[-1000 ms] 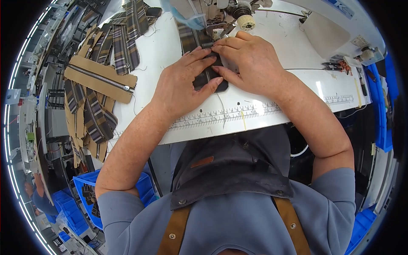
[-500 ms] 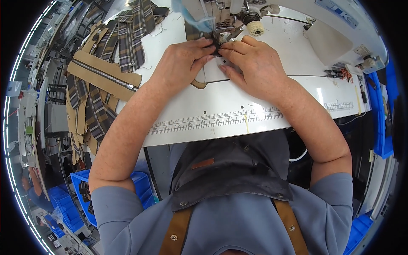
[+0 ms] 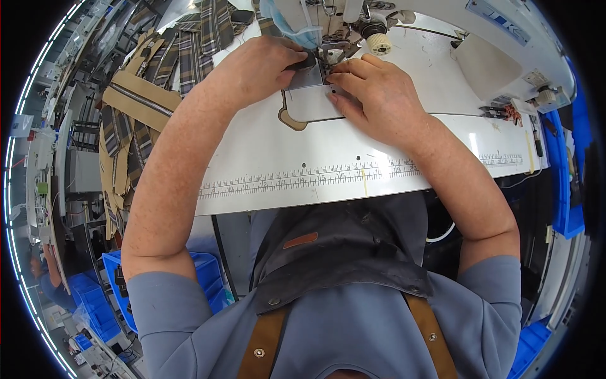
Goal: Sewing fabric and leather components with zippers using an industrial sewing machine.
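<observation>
My left hand [image 3: 255,71] is closed, fingers and thumb pinching a small dark piece [image 3: 305,62], apparently fabric, just left of the sewing machine's needle area. Part of that piece is hidden under my fingers. Beside the presser foot [image 3: 326,58], on its right, my right hand [image 3: 380,93] rests with curled fingers; whatever its fingertips hold is too small to make out. Below the needle, the metal plate [image 3: 308,79] of the sewing machine [image 3: 435,57] lies bare between my hands. A light blue mask-like cloth [image 3: 291,26] hangs at the machine's left side.
Plaid and tan strips with zippers [image 3: 140,98] are heaped at the left of the white table [image 3: 284,180], which has a printed ruler along its near edge. Small tools [image 3: 502,112] lie at the right. Blue bins [image 3: 211,278] stand below. Another person [image 3: 53,278] is far left.
My left hand has moved left and away from the needle with the dark piece, uncovering the metal plate. My right hand has stayed nearly in place.
</observation>
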Available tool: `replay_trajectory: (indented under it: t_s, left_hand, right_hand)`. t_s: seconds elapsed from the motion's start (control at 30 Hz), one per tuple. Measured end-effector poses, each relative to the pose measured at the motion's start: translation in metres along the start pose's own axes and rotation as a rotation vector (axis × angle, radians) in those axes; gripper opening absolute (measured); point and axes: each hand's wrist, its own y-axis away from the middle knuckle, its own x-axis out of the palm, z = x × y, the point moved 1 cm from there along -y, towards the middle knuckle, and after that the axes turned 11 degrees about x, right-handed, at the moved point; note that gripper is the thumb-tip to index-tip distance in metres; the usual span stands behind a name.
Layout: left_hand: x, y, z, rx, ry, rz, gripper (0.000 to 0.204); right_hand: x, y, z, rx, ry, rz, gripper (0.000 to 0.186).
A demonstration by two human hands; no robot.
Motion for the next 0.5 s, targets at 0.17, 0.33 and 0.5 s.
replay_trajectory:
  t_s: [0.17, 0.33, 0.5]
  left_hand:
    - [-0.004, 0.004, -0.009, -0.009, -0.081, 0.088, 0.045]
    - [-0.008, 0.04, -0.01, 0.109, -0.178, -0.056, 0.031]
    - [-0.076, 0.105, -0.047, -0.212, -0.27, -0.683, 0.029]
  right_hand:
    - [-0.001, 0.0, 0.0, -0.016, 0.004, 0.004, 0.021]
    - [0.001, 0.002, -0.001, -0.032, -0.002, -0.019, 0.02]
    - [0.003, 0.003, -0.003, -0.037, -0.011, -0.045, 0.019]
